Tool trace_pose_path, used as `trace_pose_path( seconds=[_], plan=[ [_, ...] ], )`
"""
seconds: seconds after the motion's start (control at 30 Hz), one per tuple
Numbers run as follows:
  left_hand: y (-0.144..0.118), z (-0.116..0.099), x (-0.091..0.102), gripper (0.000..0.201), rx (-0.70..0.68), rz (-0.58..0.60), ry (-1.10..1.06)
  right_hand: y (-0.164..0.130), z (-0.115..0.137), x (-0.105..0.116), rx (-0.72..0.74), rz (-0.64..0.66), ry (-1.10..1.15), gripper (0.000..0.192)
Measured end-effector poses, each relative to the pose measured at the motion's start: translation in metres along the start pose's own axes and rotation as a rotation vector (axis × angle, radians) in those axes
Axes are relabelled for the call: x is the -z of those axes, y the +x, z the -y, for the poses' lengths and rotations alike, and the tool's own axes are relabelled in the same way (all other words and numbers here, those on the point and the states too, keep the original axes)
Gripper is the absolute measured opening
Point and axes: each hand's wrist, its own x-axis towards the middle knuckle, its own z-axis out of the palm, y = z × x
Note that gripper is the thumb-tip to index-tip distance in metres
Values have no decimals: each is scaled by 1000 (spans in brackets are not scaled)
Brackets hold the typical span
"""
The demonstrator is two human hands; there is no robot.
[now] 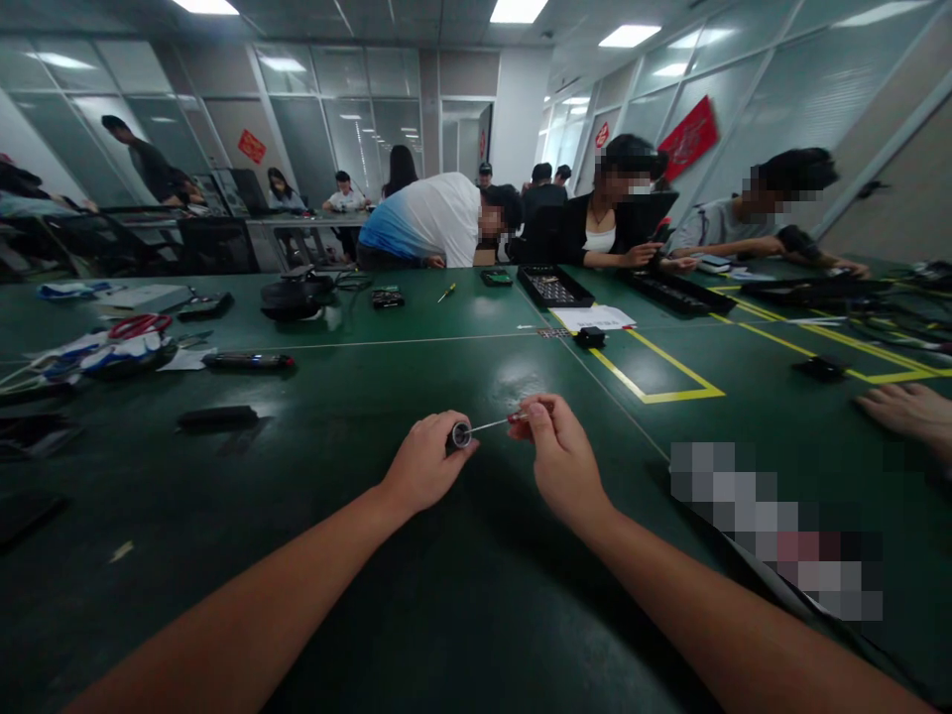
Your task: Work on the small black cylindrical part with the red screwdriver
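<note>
Both forearms reach in from the bottom edge over the green table [461,595], and my left hand [423,464] is curled shut around a small dark cylinder [459,434], its pale round end face turned toward my right hand [559,456]. That right hand pinches the handle of a thin screwdriver [497,424] between thumb and fingertips, fingers closed narrow on it. From what I see, the metal shaft runs nearly level, left to right across the view, with its tip meeting or just entering the cylinder's end face; I cannot tell which. Both hands hover just above the table, near each other, the tool bridging the gap between them. Most of the cylinder is hidden inside my left fist, and the handle is largely covered by my right fingers. Another person's hand [907,412] rests on the table at the right edge, well apart. Red scissors [140,325] lie far left, and a black tray [554,288] sits across the table.
</note>
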Motion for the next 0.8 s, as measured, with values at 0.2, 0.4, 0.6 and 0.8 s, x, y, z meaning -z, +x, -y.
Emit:
trace_pose_path(
  seconds=[0.2,0.4,0.6,0.8],
  plan=[
    [5,4,4,7,36,65,86,17,-16,5,-284,-11,315,27],
    [2,2,3,10,46,113,85,12,-12,4,-95,-41,117,31],
    [2,4,3,7,44,97,97,6,-1,5,61,13,-134,28],
    [1,3,3,8,40,110,99,3,2,5,83,83,-179,25]
  ],
)
